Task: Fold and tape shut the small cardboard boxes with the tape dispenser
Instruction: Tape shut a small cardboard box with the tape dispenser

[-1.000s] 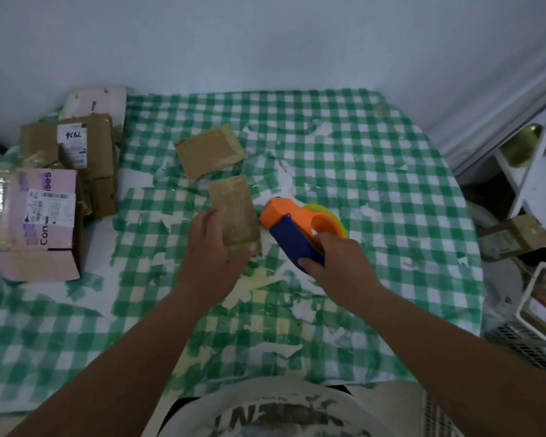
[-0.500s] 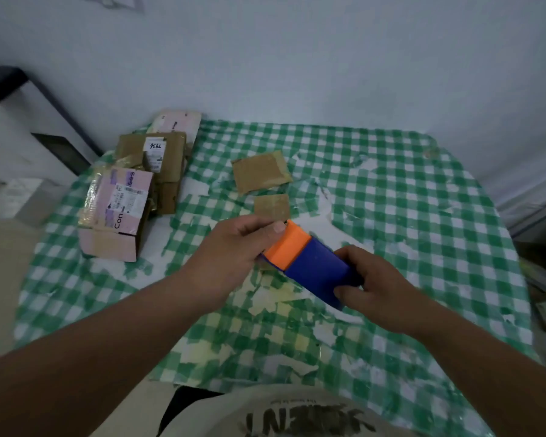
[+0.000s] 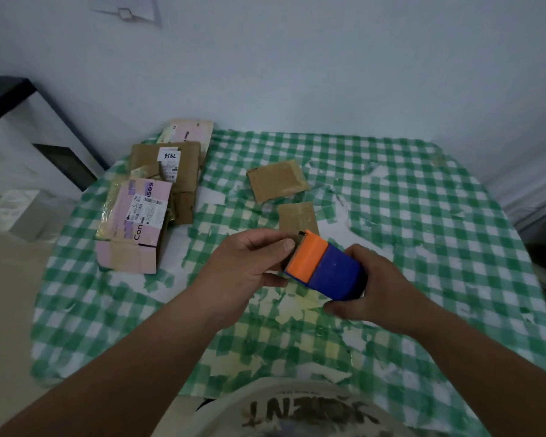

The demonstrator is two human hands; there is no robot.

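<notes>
An orange-and-blue tape dispenser point(image 3: 323, 268) is held above the table's middle. My right hand point(image 3: 377, 287) grips its blue body from the right. My left hand point(image 3: 246, 266) pinches at the dispenser's orange front end, thumb on top. Two small flat brown cardboard boxes lie just beyond: one point(image 3: 298, 217) right behind the dispenser, partly hidden by it, and a larger one point(image 3: 277, 180) further back.
A worn green-checked cloth point(image 3: 423, 216) covers the table. A pile of flattened boxes sits at the left: a pink labelled one point(image 3: 136, 222), a brown one point(image 3: 177, 171) and another pink one point(image 3: 188, 132). A wall runs behind; a dark-topped cabinet point(image 3: 19, 127) stands at the left.
My right hand has lifted the dispenser off the table and turned it. My left hand left the small brown box and came onto the dispenser's orange end. The view has tilted up.
</notes>
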